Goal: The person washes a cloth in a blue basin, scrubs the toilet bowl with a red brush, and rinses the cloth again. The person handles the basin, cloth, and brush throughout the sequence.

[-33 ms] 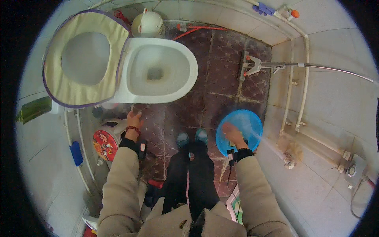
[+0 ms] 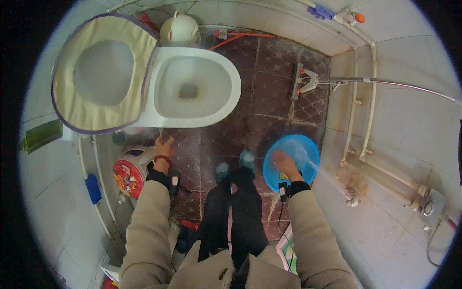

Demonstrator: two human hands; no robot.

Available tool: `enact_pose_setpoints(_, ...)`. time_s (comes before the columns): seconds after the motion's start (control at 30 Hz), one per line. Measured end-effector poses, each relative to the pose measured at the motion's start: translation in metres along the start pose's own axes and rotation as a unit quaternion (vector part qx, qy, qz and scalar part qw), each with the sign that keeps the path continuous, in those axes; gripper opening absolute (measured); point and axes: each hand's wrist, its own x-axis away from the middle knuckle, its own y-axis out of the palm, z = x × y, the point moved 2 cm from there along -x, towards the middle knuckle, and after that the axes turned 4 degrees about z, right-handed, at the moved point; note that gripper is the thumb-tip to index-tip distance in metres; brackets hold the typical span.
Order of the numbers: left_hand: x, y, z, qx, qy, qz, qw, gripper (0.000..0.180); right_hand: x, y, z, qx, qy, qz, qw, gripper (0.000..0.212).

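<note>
While the right hand [image 2: 285, 163] grips the near rim of the blue basin [image 2: 293, 156], fingers curled over it, the basin sits low on the floor at 4 o'clock from the toilet bowl [image 2: 192, 86]. Left hand [image 2: 163, 147] hangs at 7 o'clock of the bowl, fingers loosely open, holding nothing, just above a round red-topped stool [image 2: 129, 174]. Judgement: support the basin from beneath with the free hand and lift level, to avoid slopping onto the tiled floor [image 2: 274, 96].
</note>
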Motion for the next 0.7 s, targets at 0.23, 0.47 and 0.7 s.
enact_pose_setpoints(0.23, -0.003, 0.040, 0.025, -0.385, 0.222, 0.119, 0.888, 0.109, -0.063, -0.042, 0.030, 0.112, -0.015, -0.011, 0.994, 0.023)
enact_pose_setpoints(0.47, 0.003, 0.095, 0.042, -0.550, 0.153, 0.040, 0.820, 0.123, -0.210, -0.099, -0.022, 0.094, -0.012, 0.038, 0.995, 0.023)
enact_pose_setpoints(0.7, 0.006, 0.106, 0.035, -0.464, 0.198, 0.107, 0.857, 0.144, -0.452, -0.104, -0.058, 0.260, -0.177, -0.059, 0.947, 0.025)
